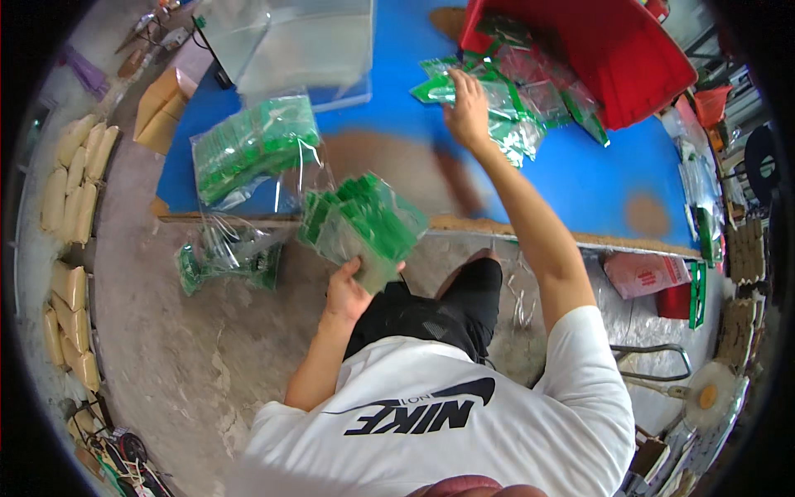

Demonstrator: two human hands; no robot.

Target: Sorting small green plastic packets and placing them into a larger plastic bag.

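A fanned stack of green-and-clear plastic packets (368, 219) is gripped at its lower end by my left hand (348, 291), just in front of the table edge. My right hand (469, 112) reaches over the blue table onto a loose heap of similar green packets (517, 103). Its fingers rest on packets at the heap's left side; whether they pinch one I cannot make out. The heap spills from a tipped red bin (613, 58). Left of the stack lies a clear bag filled with rows of green packets (257, 145).
A translucent plastic box (306, 50) stands at the table's back left. Below the table's left edge hangs a clear bag with green pieces (232, 261). Filled tan sacks (74, 186) line the left side. A fan (708, 396) and a pink bag (646, 273) are at the right.
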